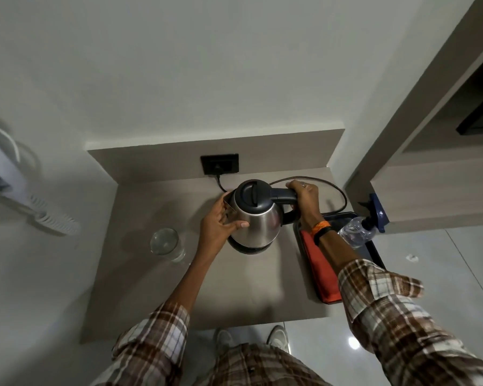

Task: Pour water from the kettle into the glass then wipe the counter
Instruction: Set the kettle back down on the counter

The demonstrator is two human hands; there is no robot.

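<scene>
While it sits upright on its dark base [248,249] near the middle of the counter [243,291], the kettle [255,218] shows a rounded body of brushed steel, a black lid with a raised ridge across it, and a black handle pointing right. Its spout faces left, mostly hidden behind the left hand [218,228], which is spread open and pressed flat against the steel side, thumb lying across the front. Fingers of the right hand [304,201] are wrapped tight around the handle, a ring on one finger and an orange and black band [321,228] at the wrist. Both arms wear a brown and white plaid shirt.

Left of the kettle, well apart from it, the clear glass [166,244] stands upright on the counter; whether it holds any water cannot be told. A black cord [335,188] loops behind the kettle to the dark wall socket [220,164]. To the right, a black tray [374,250] carries a folded red cloth [322,270] and a clear spray bottle [357,232] with a blue trigger, lying tilted at the tray's far edge
</scene>
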